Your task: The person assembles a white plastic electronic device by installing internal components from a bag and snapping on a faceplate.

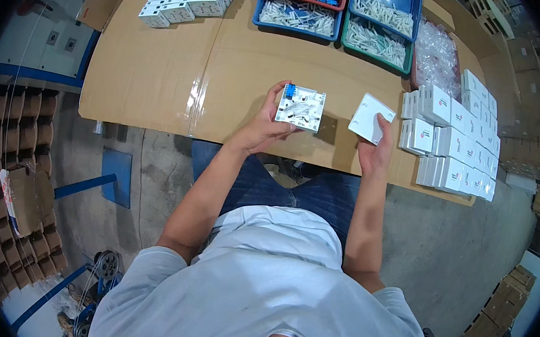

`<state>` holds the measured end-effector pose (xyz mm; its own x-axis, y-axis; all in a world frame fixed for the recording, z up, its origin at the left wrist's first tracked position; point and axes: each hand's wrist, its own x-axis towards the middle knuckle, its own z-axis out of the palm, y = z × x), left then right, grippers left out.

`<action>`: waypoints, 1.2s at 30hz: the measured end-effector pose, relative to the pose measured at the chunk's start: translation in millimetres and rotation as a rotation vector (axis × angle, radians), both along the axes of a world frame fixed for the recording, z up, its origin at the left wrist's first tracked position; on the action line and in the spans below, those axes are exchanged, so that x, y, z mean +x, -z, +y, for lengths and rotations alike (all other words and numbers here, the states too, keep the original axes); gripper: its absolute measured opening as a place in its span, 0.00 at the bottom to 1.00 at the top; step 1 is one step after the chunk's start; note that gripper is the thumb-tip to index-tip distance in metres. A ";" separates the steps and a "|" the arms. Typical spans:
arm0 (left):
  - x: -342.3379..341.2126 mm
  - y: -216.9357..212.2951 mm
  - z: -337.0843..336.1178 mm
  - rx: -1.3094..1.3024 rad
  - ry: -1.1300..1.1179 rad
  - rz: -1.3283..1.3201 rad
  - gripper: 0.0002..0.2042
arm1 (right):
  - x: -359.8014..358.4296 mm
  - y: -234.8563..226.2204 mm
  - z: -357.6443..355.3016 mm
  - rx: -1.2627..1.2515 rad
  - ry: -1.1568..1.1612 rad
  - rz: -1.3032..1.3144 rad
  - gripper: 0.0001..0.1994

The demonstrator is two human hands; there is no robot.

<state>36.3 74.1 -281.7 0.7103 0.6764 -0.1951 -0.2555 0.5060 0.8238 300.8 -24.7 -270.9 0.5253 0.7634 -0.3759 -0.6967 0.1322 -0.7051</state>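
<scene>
My left hand (265, 124) is closed around the side of a square white plastic box (301, 109), held up over the near part of the table. Its open face shows small white parts inside and a blue piece (289, 91) at the upper left corner. To the right, my right hand (377, 149) grips a flat white square cover (371, 118) by its lower right edge, with the thumb on top. The box and the cover are apart from each other.
Cardboard covers the table (143, 74). At the back stand a red tray (304, 3) of blue pieces, blue trays (263, 25) and a green tray (358, 46) of white parts. Clear bags (435, 54) and stacked white boxes (455, 143) lie right; more white units (188, 1) far left.
</scene>
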 end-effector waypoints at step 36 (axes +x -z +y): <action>22.1 -26.3 -45.4 -0.584 0.035 -0.487 0.27 | -41.2 -36.7 -10.5 0.223 -0.399 -0.695 0.38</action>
